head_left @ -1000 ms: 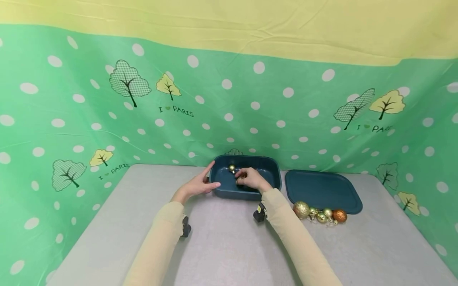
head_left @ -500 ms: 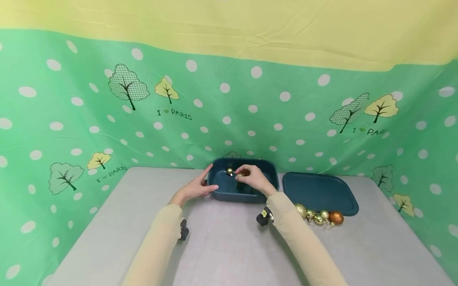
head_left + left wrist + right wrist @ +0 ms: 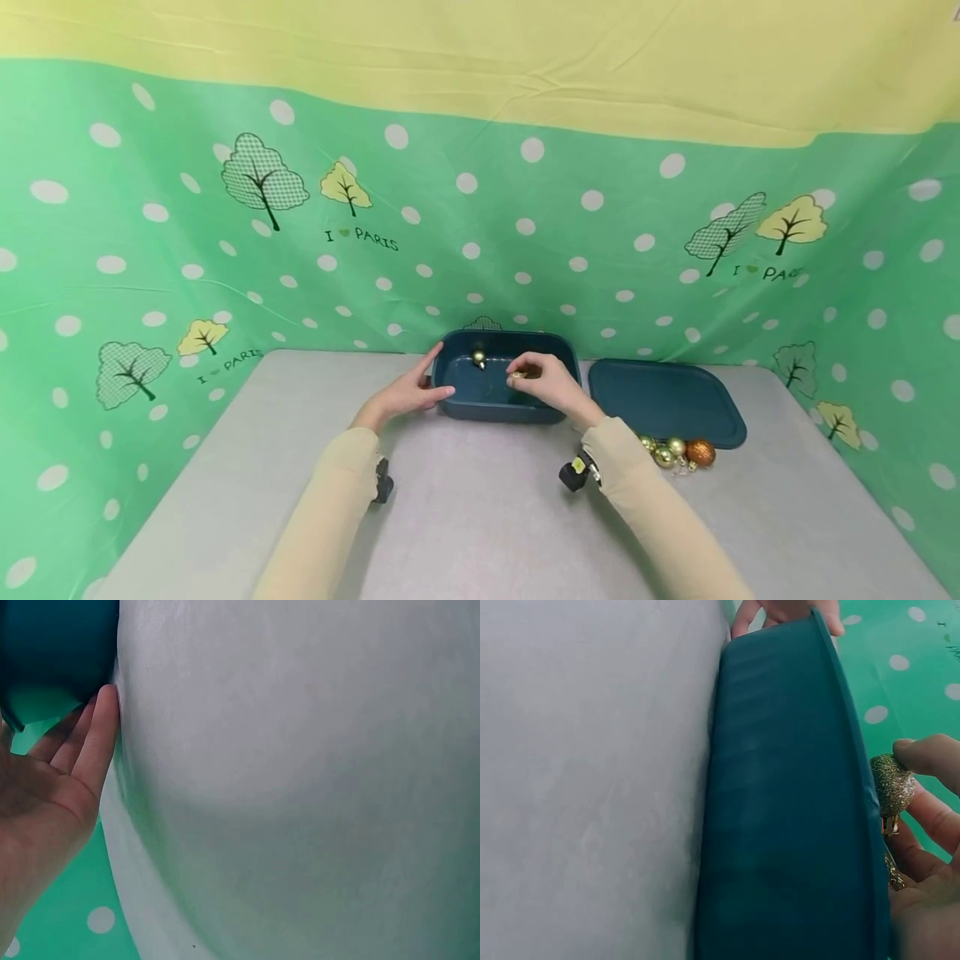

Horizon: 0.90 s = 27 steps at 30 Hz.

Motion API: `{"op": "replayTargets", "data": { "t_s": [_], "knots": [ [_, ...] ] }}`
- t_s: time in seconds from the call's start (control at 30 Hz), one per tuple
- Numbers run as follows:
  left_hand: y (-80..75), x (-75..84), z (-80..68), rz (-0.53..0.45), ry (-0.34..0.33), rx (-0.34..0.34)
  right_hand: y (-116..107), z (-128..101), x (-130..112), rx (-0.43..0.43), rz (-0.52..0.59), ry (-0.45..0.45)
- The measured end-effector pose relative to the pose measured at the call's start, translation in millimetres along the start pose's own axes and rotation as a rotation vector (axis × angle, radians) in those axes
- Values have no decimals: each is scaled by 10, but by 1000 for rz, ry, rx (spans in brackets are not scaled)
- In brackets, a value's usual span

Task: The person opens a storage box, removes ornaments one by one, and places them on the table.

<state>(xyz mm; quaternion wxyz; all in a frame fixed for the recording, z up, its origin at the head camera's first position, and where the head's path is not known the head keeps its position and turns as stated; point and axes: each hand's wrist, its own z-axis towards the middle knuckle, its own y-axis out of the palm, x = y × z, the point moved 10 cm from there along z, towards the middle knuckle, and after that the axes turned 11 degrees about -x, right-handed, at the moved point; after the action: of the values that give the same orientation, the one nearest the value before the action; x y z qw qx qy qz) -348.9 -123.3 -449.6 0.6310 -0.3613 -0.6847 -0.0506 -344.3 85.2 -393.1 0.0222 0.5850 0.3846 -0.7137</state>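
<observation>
A dark blue lidless box (image 3: pixel 487 410) stands at the back of the table. My left hand (image 3: pixel 401 395) rests against its left end, with straight fingers on the outer wall and the thumb at the near rim. Over the inside of the box, my right hand (image 3: pixel 551 383) pinches a small glittery gold Christmas bauble (image 3: pixel 892 784) between thumb and fingers. Another bit of gold shows lower by the palm in the right wrist view; its kind is unclear. A shiny gold bauble (image 3: pixel 478 357) lies on the box floor at the back left.
Right of the box lies its flat blue lid (image 3: pixel 667 400). Along the lid's near edge sit several gold baubles (image 3: pixel 663 456) and a copper-orange bauble (image 3: pixel 701 452), partly behind my right sleeve. A green dotted cloth (image 3: pixel 420 275) hangs behind the table.
My right hand has risen from the box floor and shifted right with the glittery bauble in its fingers. The left hand keeps its place at the box.
</observation>
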Motion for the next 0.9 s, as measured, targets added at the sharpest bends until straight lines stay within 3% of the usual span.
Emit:
{"op": "replayTargets", "data": {
  "t_s": [0.5,0.9],
  "knots": [
    [0,-20,14,7,-3,-8,-96,-446,-128,18,-17,-63],
    [16,-2,4,-2,12,-8,-297,-834,58,9,-1,-31]
  ]
}}
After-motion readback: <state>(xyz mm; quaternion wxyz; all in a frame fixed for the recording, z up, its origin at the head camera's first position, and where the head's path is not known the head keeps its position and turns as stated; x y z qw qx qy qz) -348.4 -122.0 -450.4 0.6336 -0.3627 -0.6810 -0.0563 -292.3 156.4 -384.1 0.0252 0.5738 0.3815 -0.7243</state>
